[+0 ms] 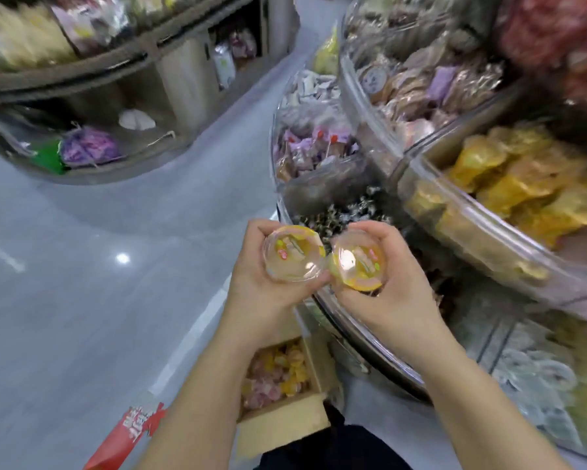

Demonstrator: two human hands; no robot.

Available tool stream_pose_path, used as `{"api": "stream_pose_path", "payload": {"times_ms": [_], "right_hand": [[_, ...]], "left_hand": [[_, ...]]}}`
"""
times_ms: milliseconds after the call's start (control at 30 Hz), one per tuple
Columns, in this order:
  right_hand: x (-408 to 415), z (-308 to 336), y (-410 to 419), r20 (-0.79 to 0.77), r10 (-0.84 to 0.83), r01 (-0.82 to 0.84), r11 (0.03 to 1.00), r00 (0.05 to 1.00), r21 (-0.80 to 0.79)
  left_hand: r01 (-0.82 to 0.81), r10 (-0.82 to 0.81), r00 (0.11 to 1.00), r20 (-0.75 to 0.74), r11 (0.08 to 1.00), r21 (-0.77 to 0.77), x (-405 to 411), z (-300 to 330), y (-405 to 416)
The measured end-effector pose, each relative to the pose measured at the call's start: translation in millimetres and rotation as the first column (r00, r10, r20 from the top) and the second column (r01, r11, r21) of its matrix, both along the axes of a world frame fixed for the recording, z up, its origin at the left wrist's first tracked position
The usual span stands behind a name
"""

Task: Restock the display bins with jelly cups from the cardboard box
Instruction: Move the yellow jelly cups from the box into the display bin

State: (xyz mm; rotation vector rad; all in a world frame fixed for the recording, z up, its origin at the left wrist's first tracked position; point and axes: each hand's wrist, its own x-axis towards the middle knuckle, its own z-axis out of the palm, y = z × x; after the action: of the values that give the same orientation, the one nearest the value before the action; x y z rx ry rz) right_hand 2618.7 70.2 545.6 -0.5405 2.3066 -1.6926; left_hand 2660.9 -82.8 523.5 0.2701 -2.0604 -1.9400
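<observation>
Two jelly cups — left hand and right hand each grip one — lid print unreadable

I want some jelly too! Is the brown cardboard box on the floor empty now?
Not empty. The brown cardboard box is open, and pink and yellow jelly cups fill what shows between the arms.

Both forearms reach forward, left hand and right hand side by side, fingers curled.
</observation>
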Motion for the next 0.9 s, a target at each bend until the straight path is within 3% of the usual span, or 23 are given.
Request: {"api": "stream_pose_path", "payload": {"times_ms": [133,233,367,467,633,800,900], "right_hand": [[-20,44,52,-0.193,-0.107,0.122,0.990,0.975,0.067],[-40,61,95,-0.288,-0.214,0.255,0.960,0.934,0.113],[-70,64,143,-0.250,-0.393,0.434,0.891,0.885,0.134],[-93,59,163,-0.243,-0.418,0.471,0.850,0.875,0.234],[-119,43,169,-0.266,-0.324,0.410,0.821,0.908,0.398],[-134,38,164,-0.304,-0.165,0.315,0.768,0.938,0.557],[-143,37,160,-0.370,-0.071,0.304,0.722,0.926,0.622]], "left_hand": [[0.101,-0.120,0.987,-0.106,0.979,-0.176,-44,48,38],[0.233,-0.259,0.961,-0.102,0.950,-0.210,-79,62,64],[0.336,-0.379,0.924,-0.056,0.873,-0.354,-122,71,92],[0.406,-0.459,0.888,-0.005,0.791,-0.458,-153,78,108],[0.476,-0.533,0.833,0.150,0.550,-0.686,-196,81,116],[0.548,-0.581,0.737,0.347,0.211,-0.810,-227,75,111],[0.473,-0.586,0.717,0.377,0.011,-0.881,-241,72,112]]}}
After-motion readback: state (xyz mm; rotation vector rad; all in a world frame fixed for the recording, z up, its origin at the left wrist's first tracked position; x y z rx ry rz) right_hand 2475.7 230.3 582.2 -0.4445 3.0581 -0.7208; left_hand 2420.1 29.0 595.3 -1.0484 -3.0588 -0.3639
